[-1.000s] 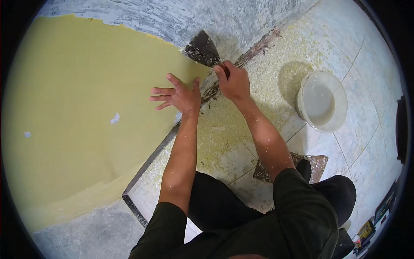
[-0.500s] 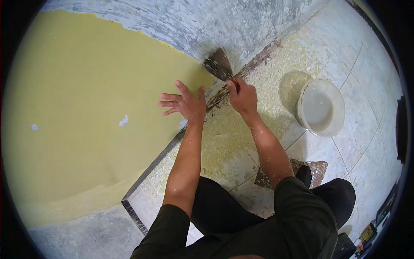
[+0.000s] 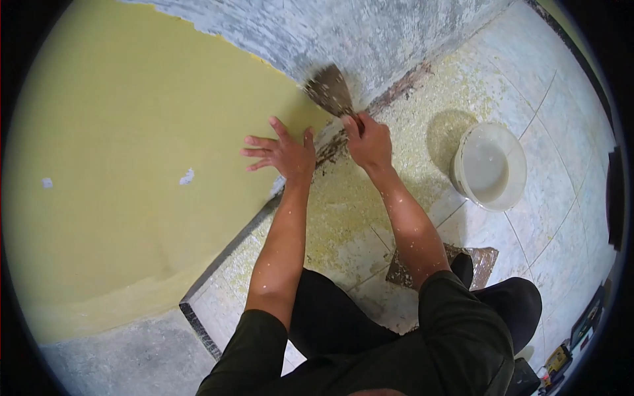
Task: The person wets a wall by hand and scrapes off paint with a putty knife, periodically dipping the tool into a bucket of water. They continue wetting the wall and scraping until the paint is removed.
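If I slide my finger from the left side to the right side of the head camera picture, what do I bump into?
Yellow painted wall → left hand flat on the wall → scraper → right hand holding it → white bucket on the tiled floor.

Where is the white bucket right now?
In the head view, the white bucket stands on the tiled floor, right of the right hand gripping the scraper.

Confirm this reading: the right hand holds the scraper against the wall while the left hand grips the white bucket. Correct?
Not quite. In the head view the left hand lies flat with fingers spread on the yellow wall; the white bucket stands untouched on the floor. The right hand does hold the scraper.
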Demonstrator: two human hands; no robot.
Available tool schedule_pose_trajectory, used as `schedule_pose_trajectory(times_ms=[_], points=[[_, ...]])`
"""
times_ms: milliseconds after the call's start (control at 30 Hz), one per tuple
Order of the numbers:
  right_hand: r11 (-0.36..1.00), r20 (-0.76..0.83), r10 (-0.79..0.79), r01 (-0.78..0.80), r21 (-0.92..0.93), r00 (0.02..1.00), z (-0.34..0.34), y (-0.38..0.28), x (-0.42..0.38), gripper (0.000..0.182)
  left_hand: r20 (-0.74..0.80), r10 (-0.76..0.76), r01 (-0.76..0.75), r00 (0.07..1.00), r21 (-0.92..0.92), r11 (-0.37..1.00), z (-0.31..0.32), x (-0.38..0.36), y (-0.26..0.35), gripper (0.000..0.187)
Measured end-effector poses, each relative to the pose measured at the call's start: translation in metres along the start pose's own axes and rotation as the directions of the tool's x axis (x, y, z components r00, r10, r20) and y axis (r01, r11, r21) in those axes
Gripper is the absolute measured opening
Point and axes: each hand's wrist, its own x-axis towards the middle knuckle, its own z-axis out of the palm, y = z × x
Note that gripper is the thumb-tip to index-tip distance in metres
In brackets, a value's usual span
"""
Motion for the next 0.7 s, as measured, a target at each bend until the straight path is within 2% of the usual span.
schedule_pose_trajectory(times_ms=[167,267,333,367,433,567,633,700], points=[[0.997,-0.032,-0.064,0.065,0.044,0.997,0.001,0.006,0.002,0.032,0.021,-0.004,0.004,1.000,0.000,1.000,-0.003,0.001,0.002,0.119],[0.999,-0.016,-0.021,0.021,0.048,1.000,0.008,0.024,0.003,0.031,0.009,0.009,-0.009,1.000,-0.013,1.000,-0.005,0.005,0.001,0.118],[0.987,-0.060,-0.050,0.058,0.150,0.997,0.007,0.010,0.002,0.034,0.045,0.001,-0.001,0.999,-0.002,1.000,-0.006,-0.002,-0.002,0.117],[0.989,-0.044,-0.034,0.040,0.146,0.998,0.005,0.002,0.003,0.034,0.047,-0.005,0.006,0.999,-0.004,1.000,-0.006,-0.002,-0.001,0.117],[0.988,-0.070,-0.143,0.146,0.045,0.987,-0.002,-0.023,0.017,0.034,0.041,-0.005,0.005,0.999,-0.012,1.000,-0.005,-0.003,-0.001,0.116],[0.984,-0.096,-0.157,0.164,0.069,0.983,-0.004,0.008,0.005,0.035,0.039,0.005,-0.004,0.999,-0.037,0.999,-0.008,-0.002,0.000,0.115],[1.000,0.020,0.024,-0.025,0.013,0.999,-0.009,0.002,0.000,0.036,0.042,0.001,-0.001,0.999,-0.023,1.000,-0.007,0.004,0.001,0.115],[0.999,-0.004,-0.017,0.017,0.044,1.000,-0.007,-0.025,0.006,0.038,0.040,0.002,-0.001,0.999,-0.027,1.000,-0.007,-0.001,-0.001,0.114]])
